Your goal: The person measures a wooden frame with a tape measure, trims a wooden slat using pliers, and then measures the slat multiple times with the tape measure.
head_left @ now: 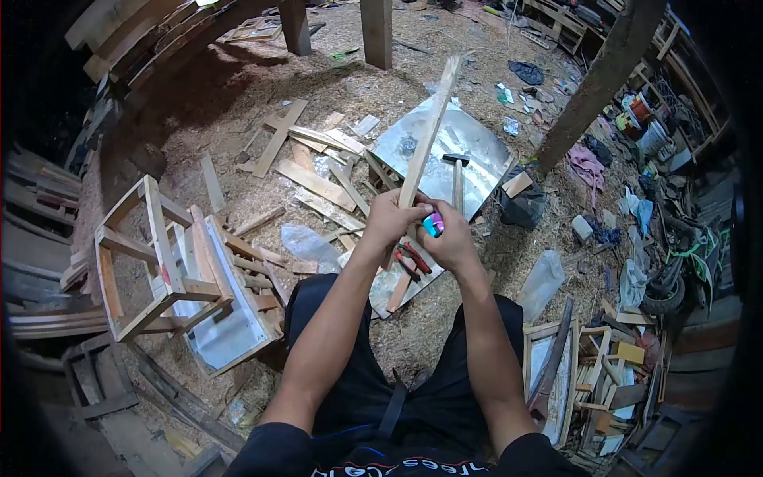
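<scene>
My left hand is wrapped round the lower part of a long wooden strip, which slants up and away from me. Close beside it, my right hand grips a small teal and purple object; its kind is hard to make out, and fingers cover part of it. Both hands meet near the strip's lower end. Under them lies a grey, worn board. A hammer rests on it to the right of the strip, and red-handled pliers lie just below the hands.
To the left stands a small wooden frame beside a white-topped wooden piece. Loose wood offcuts lie across the shavings-covered ground. A wooden post leans at right, with a clear plastic bag and more scrap wood nearer me.
</scene>
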`<state>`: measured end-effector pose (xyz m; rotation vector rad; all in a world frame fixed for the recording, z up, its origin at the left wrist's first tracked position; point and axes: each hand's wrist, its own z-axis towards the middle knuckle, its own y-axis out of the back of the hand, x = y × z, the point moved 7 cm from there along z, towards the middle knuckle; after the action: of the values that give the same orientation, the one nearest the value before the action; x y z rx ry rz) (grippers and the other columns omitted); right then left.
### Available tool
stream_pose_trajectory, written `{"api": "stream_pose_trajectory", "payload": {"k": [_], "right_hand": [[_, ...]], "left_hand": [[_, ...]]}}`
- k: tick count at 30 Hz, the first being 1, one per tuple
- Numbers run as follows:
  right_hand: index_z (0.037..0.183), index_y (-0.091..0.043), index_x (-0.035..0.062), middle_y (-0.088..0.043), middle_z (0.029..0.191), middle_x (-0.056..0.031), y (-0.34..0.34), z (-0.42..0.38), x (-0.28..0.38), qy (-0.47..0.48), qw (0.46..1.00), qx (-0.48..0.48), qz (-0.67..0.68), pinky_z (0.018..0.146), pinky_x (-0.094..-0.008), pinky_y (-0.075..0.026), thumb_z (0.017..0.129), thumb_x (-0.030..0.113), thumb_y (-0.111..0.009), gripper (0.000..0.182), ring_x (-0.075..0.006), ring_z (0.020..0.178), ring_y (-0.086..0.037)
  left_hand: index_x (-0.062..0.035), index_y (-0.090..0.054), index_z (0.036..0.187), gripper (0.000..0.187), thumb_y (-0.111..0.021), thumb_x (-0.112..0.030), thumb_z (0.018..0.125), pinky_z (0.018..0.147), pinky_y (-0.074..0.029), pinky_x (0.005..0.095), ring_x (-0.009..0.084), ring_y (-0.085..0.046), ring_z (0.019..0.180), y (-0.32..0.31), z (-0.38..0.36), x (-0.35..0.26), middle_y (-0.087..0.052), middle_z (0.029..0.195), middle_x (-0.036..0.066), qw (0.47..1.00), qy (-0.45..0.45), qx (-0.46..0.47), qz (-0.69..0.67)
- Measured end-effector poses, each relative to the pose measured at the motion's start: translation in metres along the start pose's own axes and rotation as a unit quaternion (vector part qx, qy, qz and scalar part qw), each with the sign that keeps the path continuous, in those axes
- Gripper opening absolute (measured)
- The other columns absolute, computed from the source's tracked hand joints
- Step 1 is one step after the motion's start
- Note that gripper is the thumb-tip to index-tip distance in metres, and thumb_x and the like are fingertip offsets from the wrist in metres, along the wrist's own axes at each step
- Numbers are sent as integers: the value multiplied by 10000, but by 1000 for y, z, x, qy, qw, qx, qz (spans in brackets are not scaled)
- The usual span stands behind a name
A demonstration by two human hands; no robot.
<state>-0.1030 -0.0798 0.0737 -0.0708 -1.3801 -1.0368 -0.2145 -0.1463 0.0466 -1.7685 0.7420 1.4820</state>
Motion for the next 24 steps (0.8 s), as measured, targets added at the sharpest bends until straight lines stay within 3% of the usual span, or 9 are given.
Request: {"api": "stream_pose_trajectory", "payload": {"k": [2, 5, 8, 11, 14, 16, 19, 20, 24], "right_hand": [[1084, -579, 20, -624, 964, -239, 0, -2, 13, 24, 999, 8, -22, 786, -439, -480, 776, 209, -644, 367, -405, 906, -608], [1077, -578, 14, -623, 949, -243, -3, -4, 4, -4, 998, 43, -41, 770, -425, -480, 853, 251, -605, 327, -407, 894, -603], [1083, -575, 14, -625, 926, -241, -10, -19, -22, -119, 971, 201, -40, 764, -412, -479, 914, 282, -540, 319, -397, 887, -607], [1065, -592, 18, -635, 903, -225, -4, -31, -37, -134, 962, 222, -84, 762, -410, -473, 928, 271, -507, 299, -385, 877, -613], [1042, -601, 14, -624, 839, -197, -9, -29, -43, -106, 963, 231, -86, 736, -401, -468, 931, 260, -506, 287, -330, 806, -621], [1039, -585, 17, -631, 807, -110, -11, -21, -40, -105, 965, 241, -18, 692, -338, -474, 955, 268, -492, 280, -188, 749, -609], [1018, -609, 15, -627, 824, -35, -22, -16, -45, -183, 951, 159, 191, 655, -275, -469, 980, 283, -483, 298, -117, 724, -580], [1019, -620, 15, -615, 797, -17, -26, -19, -41, -261, 900, 96, 335, 642, -247, -457, 981, 290, -489, 308, -97, 696, -554], [1049, -614, 40, -623, 863, -34, -32, -16, -16, -249, 839, 45, 482, 656, -237, -480, 997, 302, -451, 313, -99, 711, -578]], "left_hand": [[-11, -666, 938, 191, -737, -100, 784, 557, -443, 207, 65, -556, 615, 3, -1, 3, -659, 806, 30, 999, 31, 4, -12], [-7, -646, 971, 253, -756, -101, 764, 409, -309, 177, 33, -416, 476, 17, -8, -15, -640, 757, 17, 983, 115, -11, -140], [8, -614, 959, 240, -730, -129, 800, 348, -326, 141, 14, -395, 455, 57, 0, -29, -567, 690, -5, 967, 74, -62, -234], [6, -581, 1002, 202, -653, -131, 871, 361, -354, 131, 15, -394, 476, 111, 14, -16, -517, 705, -13, 897, 50, -55, -435], [-10, -580, 1032, 224, -552, -212, 941, 410, -361, 151, 55, -447, 569, 124, 16, -17, -529, 762, 14, 903, -34, -102, -416], [-1, -556, 1084, 474, -371, -428, 995, 555, -458, 249, 123, -513, 665, 120, 24, -15, -553, 862, 69, 913, -51, -114, -390], [-37, -539, 1154, 595, -249, -530, 988, 706, -472, 304, 158, -535, 849, 102, 30, -12, -567, 989, 76, 971, -46, -171, -159], [-84, -592, 1129, 623, -250, -580, 969, 649, -473, 281, 128, -542, 752, 89, 27, -9, -581, 899, 35, 974, -10, -163, -155], [-142, -584, 1196, 634, -278, -634, 939, 610, -470, 252, 111, -550, 750, 63, 31, -1, -577, 894, 28, 983, 17, -141, -118]]}}
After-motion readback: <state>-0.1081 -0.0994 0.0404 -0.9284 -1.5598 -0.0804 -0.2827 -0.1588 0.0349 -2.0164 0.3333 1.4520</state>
